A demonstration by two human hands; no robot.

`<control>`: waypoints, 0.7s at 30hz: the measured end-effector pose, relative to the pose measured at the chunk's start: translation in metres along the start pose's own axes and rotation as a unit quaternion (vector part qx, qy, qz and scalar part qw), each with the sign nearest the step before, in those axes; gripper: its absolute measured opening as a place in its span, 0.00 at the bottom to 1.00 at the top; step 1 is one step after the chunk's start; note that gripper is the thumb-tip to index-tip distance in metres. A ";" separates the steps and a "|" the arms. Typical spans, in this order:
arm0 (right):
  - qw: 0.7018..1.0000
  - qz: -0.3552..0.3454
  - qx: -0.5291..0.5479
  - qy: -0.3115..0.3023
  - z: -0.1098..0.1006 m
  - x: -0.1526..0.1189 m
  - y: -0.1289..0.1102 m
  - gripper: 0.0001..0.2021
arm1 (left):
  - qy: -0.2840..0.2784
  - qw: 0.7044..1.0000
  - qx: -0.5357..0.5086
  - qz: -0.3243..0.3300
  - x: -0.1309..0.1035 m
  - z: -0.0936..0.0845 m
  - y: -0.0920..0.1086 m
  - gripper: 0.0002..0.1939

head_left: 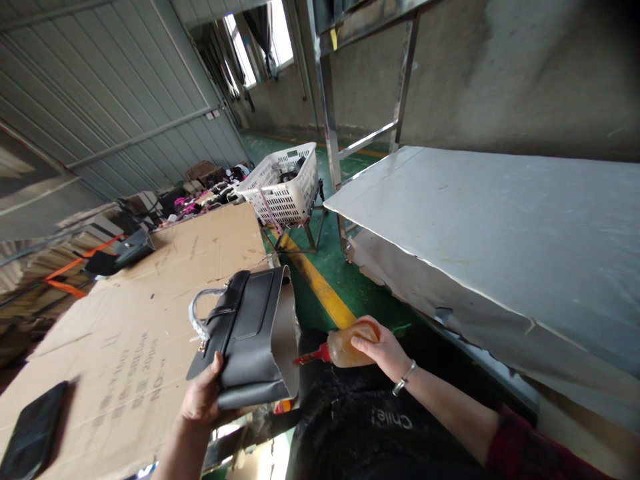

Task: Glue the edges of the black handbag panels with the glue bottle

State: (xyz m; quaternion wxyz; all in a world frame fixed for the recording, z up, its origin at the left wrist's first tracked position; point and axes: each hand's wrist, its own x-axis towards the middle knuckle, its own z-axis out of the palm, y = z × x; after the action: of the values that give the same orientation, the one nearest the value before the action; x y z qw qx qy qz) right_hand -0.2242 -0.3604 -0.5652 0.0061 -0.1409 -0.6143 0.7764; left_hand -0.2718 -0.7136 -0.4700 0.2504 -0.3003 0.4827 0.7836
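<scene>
Left hand (203, 400) grips a black handbag (250, 333) by its lower corner, thumb on the face, holding it tilted above the edge of the flattened cardboard (150, 313) with its wrapped handle (197, 313) pointing left. Right hand (380, 347) is closed around a soft amber squeeze bottle (350, 347) with the red nozzle (310, 358) aimed at the bag's grey inner flap (285, 333), tip just beside it; contact is hard to tell from this angle. A white basket (285, 183) sits further back on a stand, a grey table (500, 220) to the right.
</scene>
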 end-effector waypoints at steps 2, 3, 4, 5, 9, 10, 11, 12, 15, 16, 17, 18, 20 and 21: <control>0.999 0.032 0.020 -0.034 0.001 -0.002 0.004 0.23 | 0.002 1.000 0.006 0.002 0.000 0.001 0.000 0.55; 0.997 0.046 0.036 -0.051 0.001 -0.003 0.007 0.24 | 0.006 1.000 0.005 0.007 0.000 0.001 -0.001 0.55; 0.995 0.057 0.055 -0.064 0.001 -0.003 0.009 0.25 | 0.011 1.000 0.004 0.013 0.000 0.001 -0.002 0.55; 0.993 0.064 0.073 -0.070 0.001 -0.003 0.011 0.25 | 0.017 1.000 0.002 0.019 0.000 0.001 -0.003 0.54; 0.993 0.062 0.096 -0.034 0.003 -0.001 0.018 0.26 | 0.037 0.999 0.014 0.028 0.000 0.001 -0.003 0.55; 0.994 0.060 0.088 -0.028 0.004 0.000 0.019 0.26 | 0.040 0.999 0.018 0.024 -0.001 0.001 -0.003 0.56; 0.994 0.062 0.084 -0.031 0.005 -0.001 0.019 0.26 | 0.041 0.999 0.022 0.016 -0.001 0.001 -0.001 0.57; 0.993 0.069 0.087 -0.042 0.005 -0.002 0.019 0.26 | 0.041 0.999 0.027 0.005 -0.002 0.000 0.000 0.56; 0.978 0.106 0.153 -0.095 0.007 -0.009 0.017 0.25 | 0.054 0.998 0.045 -0.002 -0.005 0.003 0.002 0.43; 0.971 0.114 0.179 -0.108 0.007 -0.011 0.016 0.24 | 0.063 0.997 0.050 0.009 -0.006 0.006 0.002 0.39; 0.965 0.120 0.201 -0.116 0.007 -0.013 0.015 0.24 | 0.073 0.995 0.054 0.027 -0.007 0.009 0.002 0.35; 0.961 0.124 0.216 -0.118 0.007 -0.015 0.014 0.23 | 0.083 0.994 0.057 0.051 -0.007 0.012 0.002 0.33; 0.959 0.128 0.228 -0.114 0.006 -0.014 0.010 0.23 | 0.095 0.988 0.056 0.112 -0.007 0.019 0.006 0.33; 0.959 0.130 0.228 -0.108 0.005 -0.013 0.008 0.23 | 0.099 0.982 0.054 0.149 -0.005 0.022 0.010 0.34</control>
State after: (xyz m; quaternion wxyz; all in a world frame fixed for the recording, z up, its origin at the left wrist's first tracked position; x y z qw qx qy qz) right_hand -0.2116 -0.3692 -0.5695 -0.1289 -0.1297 -0.3940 0.9007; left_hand -0.2802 -0.6987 -0.4522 0.0977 -0.2870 0.5860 0.7515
